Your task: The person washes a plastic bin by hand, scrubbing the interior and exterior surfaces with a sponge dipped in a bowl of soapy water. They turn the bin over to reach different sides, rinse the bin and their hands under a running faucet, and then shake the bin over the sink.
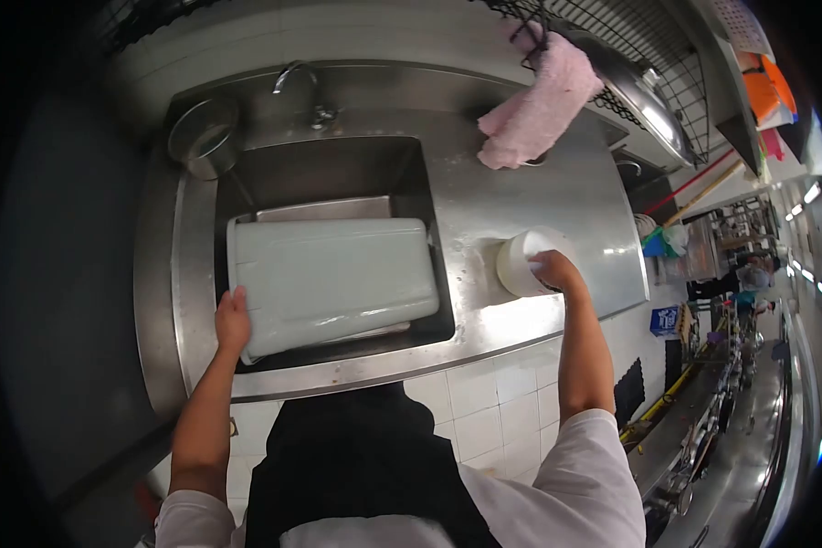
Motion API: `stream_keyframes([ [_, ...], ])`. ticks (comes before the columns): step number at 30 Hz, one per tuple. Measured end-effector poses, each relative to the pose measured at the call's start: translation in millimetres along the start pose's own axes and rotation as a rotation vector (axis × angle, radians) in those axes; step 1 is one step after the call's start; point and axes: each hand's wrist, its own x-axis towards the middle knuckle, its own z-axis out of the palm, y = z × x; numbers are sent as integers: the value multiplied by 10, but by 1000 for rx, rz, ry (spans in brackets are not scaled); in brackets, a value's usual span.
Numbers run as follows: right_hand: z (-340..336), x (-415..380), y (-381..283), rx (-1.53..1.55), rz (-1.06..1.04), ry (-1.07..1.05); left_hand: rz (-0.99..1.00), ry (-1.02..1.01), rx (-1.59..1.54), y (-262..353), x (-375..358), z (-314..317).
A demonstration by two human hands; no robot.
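A large pale grey plastic bin [333, 285] lies on its side across the steel sink [324, 169]. My left hand [233, 321] grips the bin's rim at its left end, fingers on the edge. On the counter to the right of the sink stands a whitish round tub [519, 265]. My right hand [557, 272] reaches into the tub's opening; its fingertips are partly hidden, and what they hold, if anything, cannot be made out.
A chrome faucet [320, 114] rises behind the sink, with a clear round container [205, 142] at the back left. A pink towel [548, 105] hangs over the steel counter [484, 205]. People [749, 279] stand far off at right.
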Motion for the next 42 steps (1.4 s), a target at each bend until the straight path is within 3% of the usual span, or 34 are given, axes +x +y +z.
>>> stream_keyframes([
  [3,-124,-121,-81,-58,-17,-24,19,-29,-25,131,-29,-44],
  [5,-361,-368,-439,95,-5,276,44,1,-34,130,-41,-38],
  [7,-323,-502,-655,275,-65,254,34,-35,-32,126,-14,-59],
  [9,2,-665,-1040,392,-232,160,35,-66,-34,146,70,-62],
  [11,651,-611,-1286,182,-434,289,32,-36,18,151,152,-32],
  [12,912,-629,-1458,186,-391,228,29,-40,17,139,174,-16],
  [13,1323,-538,-1458,176,-465,295,35,-48,-2,121,190,-1],
  [15,2147,-380,-1359,-7,-417,367,44,-63,-20,130,175,2],
  [16,2201,-568,-1575,54,-337,507,16,-60,-26,185,152,-7],
  [17,2345,-563,-1682,95,-330,503,-20,-56,-31,201,133,-13],
  [18,2524,-593,-1812,109,-413,566,-33,-56,-26,183,133,-15],
  [20,2597,-748,-2268,196,-453,379,-22,-76,18,174,139,3],
  [21,2699,-743,-2431,139,-576,494,-17,-70,9,189,178,45],
  [23,2557,-781,-2614,214,-677,354,20,-4,-22,86,150,78],
  [25,2648,-577,-2132,40,-574,271,22,-36,-65,134,93,18],
  [27,2260,-369,-1632,-26,-473,431,3,-56,-117,188,73,-27],
  [29,2339,-284,-1554,-100,-401,428,-23,-92,-55,223,76,-25],
  [30,2269,-269,-1591,-170,-334,440,-26,-92,-64,201,64,14],
  [31,2407,-378,-1787,-150,-426,527,-33,-89,-67,187,95,41],
  [32,2599,-421,-2006,-79,-451,418,-42,-91,-62,150,116,43],
  [33,2743,-568,-2314,33,-533,443,-48,-101,-58,127,83,27],
  [34,2786,-697,-2610,18,-543,250,-64,-114,-73,148,57,12],
  [35,2708,-817,-2842,195,-647,367,-77,-114,-91,175,70,8],
  [37,2677,-733,-2624,76,-705,341,-44,-84,-85,205,59,-27],
  [40,2360,-375,-1656,-41,-511,378,-23,-61,-74,196,57,-20],
  [42,2186,-330,-1486,-80,-433,380,-17,-75,-69,190,73,-1],
])
